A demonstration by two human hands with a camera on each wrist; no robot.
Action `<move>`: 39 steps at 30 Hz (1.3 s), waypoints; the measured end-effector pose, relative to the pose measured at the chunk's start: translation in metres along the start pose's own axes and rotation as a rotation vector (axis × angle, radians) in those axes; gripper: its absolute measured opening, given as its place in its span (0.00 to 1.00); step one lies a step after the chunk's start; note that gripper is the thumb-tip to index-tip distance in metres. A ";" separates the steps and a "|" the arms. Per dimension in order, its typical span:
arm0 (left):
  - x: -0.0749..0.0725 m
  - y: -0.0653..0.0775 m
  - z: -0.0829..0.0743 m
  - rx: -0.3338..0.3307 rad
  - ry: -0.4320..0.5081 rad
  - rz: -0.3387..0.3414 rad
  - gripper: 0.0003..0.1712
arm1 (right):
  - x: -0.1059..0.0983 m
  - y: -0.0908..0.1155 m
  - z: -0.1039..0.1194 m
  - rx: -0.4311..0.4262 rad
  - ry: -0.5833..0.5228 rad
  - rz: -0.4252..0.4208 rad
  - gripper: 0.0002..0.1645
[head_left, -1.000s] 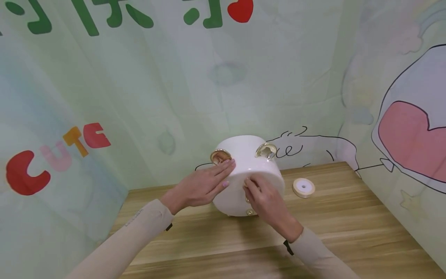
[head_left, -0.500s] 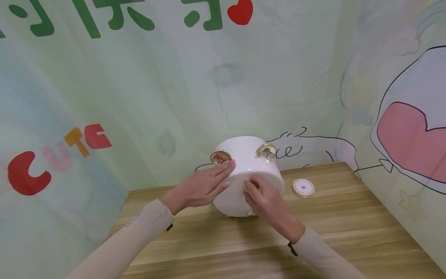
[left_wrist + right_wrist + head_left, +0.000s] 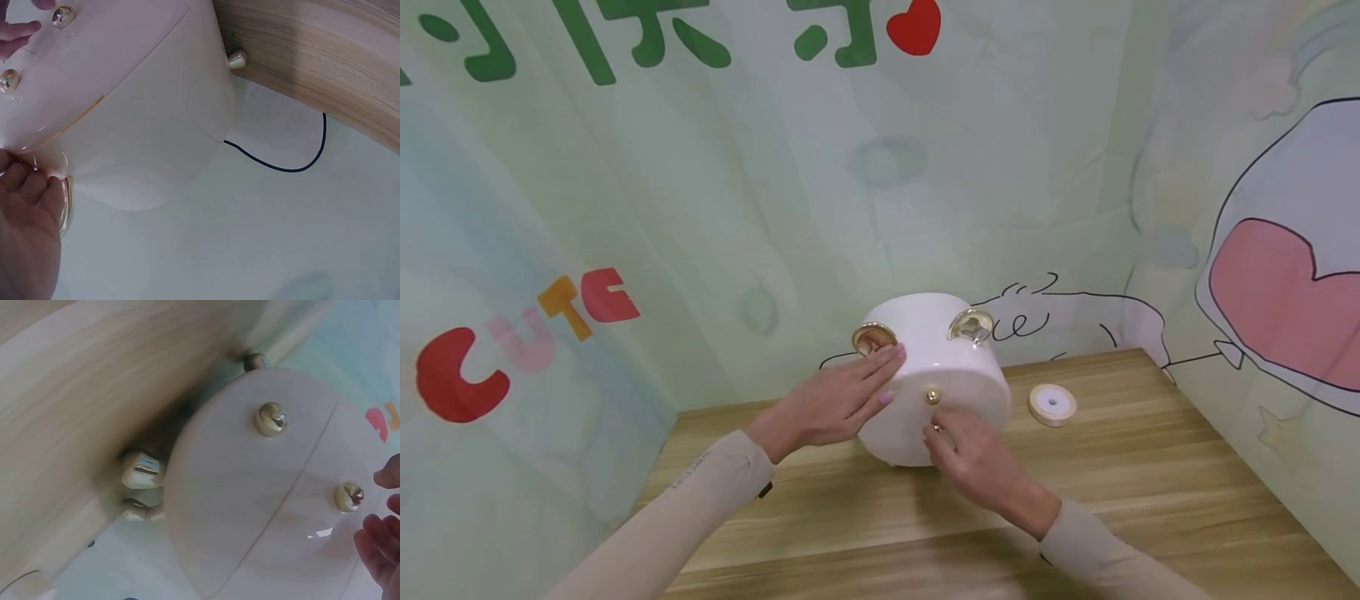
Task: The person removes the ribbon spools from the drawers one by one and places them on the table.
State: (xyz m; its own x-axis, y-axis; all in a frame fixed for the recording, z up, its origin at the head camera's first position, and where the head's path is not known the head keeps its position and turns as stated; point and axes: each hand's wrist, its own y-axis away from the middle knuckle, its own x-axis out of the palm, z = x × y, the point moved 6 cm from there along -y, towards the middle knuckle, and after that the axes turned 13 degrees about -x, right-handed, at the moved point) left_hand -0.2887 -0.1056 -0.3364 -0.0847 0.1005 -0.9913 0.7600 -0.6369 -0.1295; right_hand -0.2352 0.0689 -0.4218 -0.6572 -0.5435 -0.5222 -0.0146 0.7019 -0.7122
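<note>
A white drum-shaped box (image 3: 880, 433) stands on the wooden table, its round front toward me. Gold knobs run down that front; the upper knob (image 3: 932, 397) shows in the head view. My left hand (image 3: 838, 396) rests with extended fingers on the box's upper left edge, by a gold ring-shaped ear (image 3: 874, 337). My right hand (image 3: 973, 462) is at the middle knob (image 3: 349, 497), thumb and fingertips around it; the right wrist view shows a small gap between them. The lower knob (image 3: 272, 419) shows in that view, but my right hand hides it from the head camera.
A ribbon spool (image 3: 1052, 405) lies on the table (image 3: 1150, 467) right of the box. Another gold ear (image 3: 972, 326) sits at the box's upper right. Gold feet (image 3: 142, 470) support the box. A printed cloth backdrop (image 3: 1000, 167) hangs behind and at both sides.
My right hand has let go of the upper knob and moved down to the middle one, uncovering the upper knob. The left hand and the box have stayed in place.
</note>
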 end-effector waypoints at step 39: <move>0.003 0.001 0.002 0.024 -0.037 -0.020 0.37 | 0.019 0.008 0.005 -0.055 0.098 0.117 0.26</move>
State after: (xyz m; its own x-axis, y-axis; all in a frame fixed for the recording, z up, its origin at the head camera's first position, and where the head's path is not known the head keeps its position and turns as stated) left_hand -0.2892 -0.1074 -0.3393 -0.1236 0.0851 -0.9887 0.7420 -0.6536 -0.1490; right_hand -0.2435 0.0619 -0.4399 -0.7275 -0.4104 -0.5499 0.0275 0.7833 -0.6210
